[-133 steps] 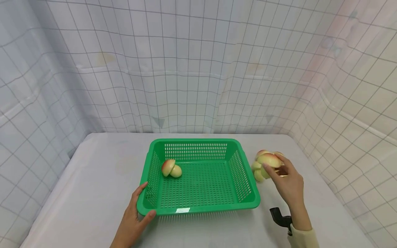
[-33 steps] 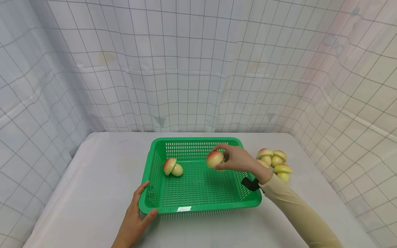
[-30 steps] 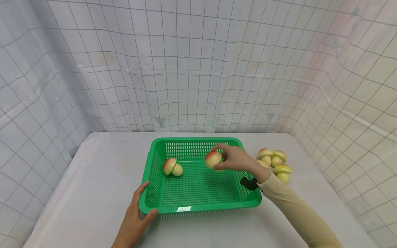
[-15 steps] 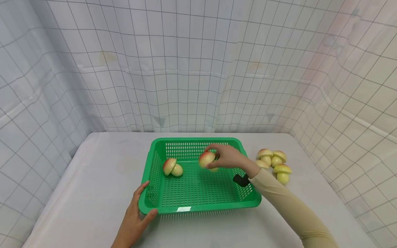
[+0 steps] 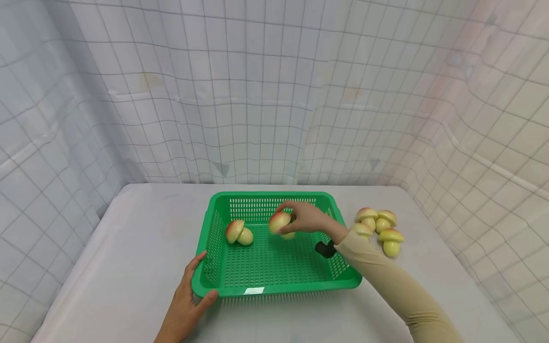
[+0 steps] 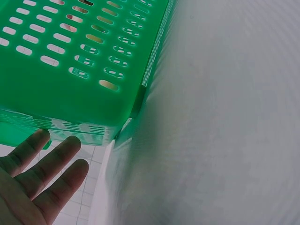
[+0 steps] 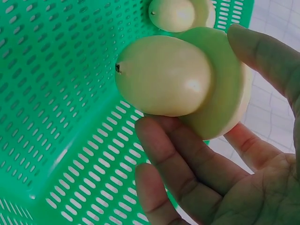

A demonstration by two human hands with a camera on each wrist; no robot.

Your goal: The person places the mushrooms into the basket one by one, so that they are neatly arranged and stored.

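Note:
A green slotted basket [image 5: 343, 281] sits mid-table. My right hand [image 5: 306, 218] reaches over its far half and grips a toy mushroom [image 5: 279, 222] by the cap, just above the basket floor. In the right wrist view the mushroom [image 7: 187, 82] shows its pale stem and cap underside between thumb and fingers [image 7: 173, 154]. Another mushroom [image 5: 237, 233] lies on its side in the basket's left part, also seen as the mushroom [image 7: 180, 13] beyond the held one. My left hand [image 5: 188, 297] holds the basket's near left corner, thumb on the rim; its fingers [image 6: 44, 171] lie straight beside the basket wall [image 6: 70, 89].
A cluster of several more toy mushrooms [image 5: 379, 228] stands on the white table [image 5: 120, 267] right of the basket. Gridded curtain walls [image 5: 266, 95] close in the back and both sides.
My right hand has carried the mushroom from the pile on the right over the basket rim, leftward and down toward the basket floor. The left hand and basket have stayed put.

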